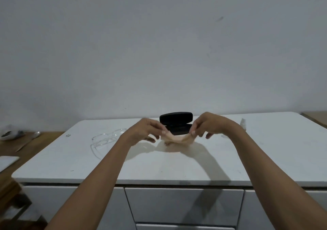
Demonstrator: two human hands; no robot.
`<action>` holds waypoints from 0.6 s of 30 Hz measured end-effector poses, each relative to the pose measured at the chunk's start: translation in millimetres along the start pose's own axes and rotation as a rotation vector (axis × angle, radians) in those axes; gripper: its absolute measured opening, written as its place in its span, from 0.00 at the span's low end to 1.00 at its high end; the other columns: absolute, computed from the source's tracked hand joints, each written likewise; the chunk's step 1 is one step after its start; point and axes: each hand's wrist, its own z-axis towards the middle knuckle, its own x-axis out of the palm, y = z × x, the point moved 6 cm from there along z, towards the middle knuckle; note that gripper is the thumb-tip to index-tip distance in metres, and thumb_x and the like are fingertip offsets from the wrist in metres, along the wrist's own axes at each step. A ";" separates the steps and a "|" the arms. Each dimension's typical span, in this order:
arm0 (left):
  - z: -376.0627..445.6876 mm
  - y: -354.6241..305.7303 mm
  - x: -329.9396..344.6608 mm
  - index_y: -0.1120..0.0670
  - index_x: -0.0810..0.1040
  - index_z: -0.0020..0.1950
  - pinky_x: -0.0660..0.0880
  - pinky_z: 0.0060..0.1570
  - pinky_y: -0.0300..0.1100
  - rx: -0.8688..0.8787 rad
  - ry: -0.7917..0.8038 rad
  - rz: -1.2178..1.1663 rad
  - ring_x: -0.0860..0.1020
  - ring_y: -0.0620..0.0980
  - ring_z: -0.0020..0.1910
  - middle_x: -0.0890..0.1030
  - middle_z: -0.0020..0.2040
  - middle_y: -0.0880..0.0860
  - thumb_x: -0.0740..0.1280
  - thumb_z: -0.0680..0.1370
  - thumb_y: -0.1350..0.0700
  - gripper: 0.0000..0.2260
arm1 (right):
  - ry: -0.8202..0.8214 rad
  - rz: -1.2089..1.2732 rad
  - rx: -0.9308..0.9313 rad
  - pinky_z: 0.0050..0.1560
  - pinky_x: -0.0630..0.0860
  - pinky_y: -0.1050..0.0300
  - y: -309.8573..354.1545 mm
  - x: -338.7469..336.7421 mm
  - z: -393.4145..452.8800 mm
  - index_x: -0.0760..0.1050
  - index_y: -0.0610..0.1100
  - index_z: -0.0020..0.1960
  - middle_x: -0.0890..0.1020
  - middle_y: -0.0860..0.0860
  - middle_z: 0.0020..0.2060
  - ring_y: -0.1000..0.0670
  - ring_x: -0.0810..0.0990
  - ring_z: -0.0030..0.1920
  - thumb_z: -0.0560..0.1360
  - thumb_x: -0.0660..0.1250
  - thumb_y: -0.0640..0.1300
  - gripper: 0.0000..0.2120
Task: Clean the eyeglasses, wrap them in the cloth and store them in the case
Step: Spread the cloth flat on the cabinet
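The cloth (178,138), a pale peach piece, hangs stretched between the two hands just above the white counter (177,166), sagging in the middle, with its lower edge close to or touching the counter surface; motion blur keeps that from being settled. The left hand (146,130) pinches the cloth's left end between thumb and fingertips, and the right hand (210,124) pinches its right end the same way, its remaining fingers curled loosely below. Directly behind the cloth stands the black case (176,122), open, its lid tilted up and back, its base lying flat on the counter; the hands partly cover the two ends of the base. To the left of the case, apart from it and just beyond the left wrist, the eyeglasses (106,138) lie on the counter, a clear frame with the temples unfolded toward the near edge. To the right of the case, well apart and partly hidden by the right wrist, stands a small white bottle (243,123). Below the case, under the counter's front edge, sit white drawers (184,206). Far to the left of the case, beyond the end of the counter, a wooden surface (28,145) carries a spoon (36,134) and some blurred white items.
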 end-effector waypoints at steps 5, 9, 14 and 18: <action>-16.5 33.7 37.1 0.56 0.88 0.47 0.75 0.39 0.40 -0.130 0.216 0.287 0.79 0.49 0.40 0.84 0.42 0.56 0.74 0.73 0.65 0.07 | 0.267 -0.186 0.145 0.41 0.80 0.60 -21.1 44.2 -12.9 0.87 0.46 0.48 0.87 0.50 0.43 0.53 0.81 0.43 0.75 0.73 0.35 0.09; -24.8 35.6 47.2 0.58 0.88 0.46 0.71 0.36 0.37 -0.163 0.269 0.380 0.76 0.49 0.38 0.85 0.43 0.61 0.76 0.73 0.60 0.04 | 0.324 -0.263 0.224 0.44 0.80 0.58 -28.5 58.5 -16.9 0.87 0.46 0.55 0.86 0.49 0.44 0.54 0.81 0.39 0.75 0.74 0.38 0.10; -20.6 29.5 34.3 0.56 0.89 0.43 0.74 0.39 0.40 -0.147 0.077 0.267 0.75 0.45 0.37 0.87 0.42 0.52 0.73 0.75 0.40 0.18 | 0.156 -0.144 0.223 0.37 0.77 0.60 -27.7 44.2 -11.4 0.85 0.46 0.54 0.88 0.51 0.38 0.53 0.79 0.34 0.78 0.71 0.47 0.08; 3.7 36.5 14.4 0.56 0.87 0.43 0.72 0.33 0.36 -0.113 -0.272 0.279 0.75 0.45 0.33 0.84 0.39 0.49 0.73 0.77 0.47 0.13 | -0.219 -0.081 0.189 0.34 0.77 0.60 -33.4 27.7 13.1 0.85 0.42 0.49 0.85 0.51 0.37 0.52 0.79 0.35 0.78 0.71 0.45 0.08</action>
